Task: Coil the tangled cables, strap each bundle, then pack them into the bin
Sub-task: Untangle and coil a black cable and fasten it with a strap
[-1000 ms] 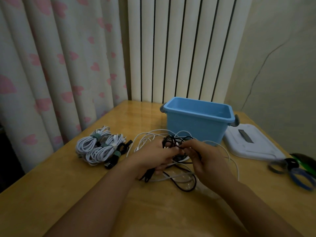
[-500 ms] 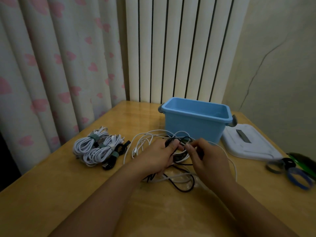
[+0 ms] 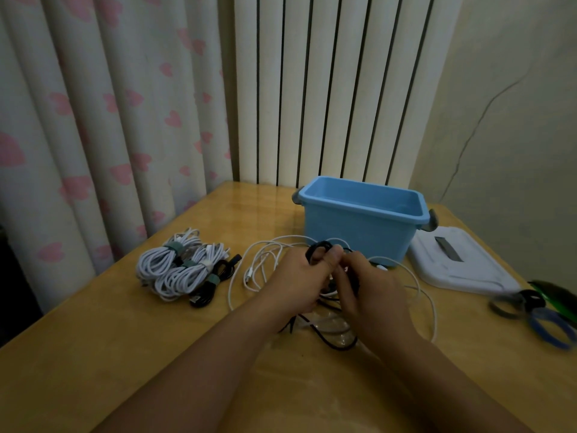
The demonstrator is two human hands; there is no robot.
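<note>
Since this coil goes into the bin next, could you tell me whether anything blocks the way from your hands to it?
Nothing visible does: the blue bin stands open-topped just behind the black cable; its white lid lies to its right.

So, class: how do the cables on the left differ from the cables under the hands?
The left cables lie coiled in neat bundles; the middle cables sprawl in loose tangled loops. The left cables wear straps; the middle cables have none. The left cables lie untouched; both hands grip the middle ones. Both sit on the table, outside the bin.
</note>
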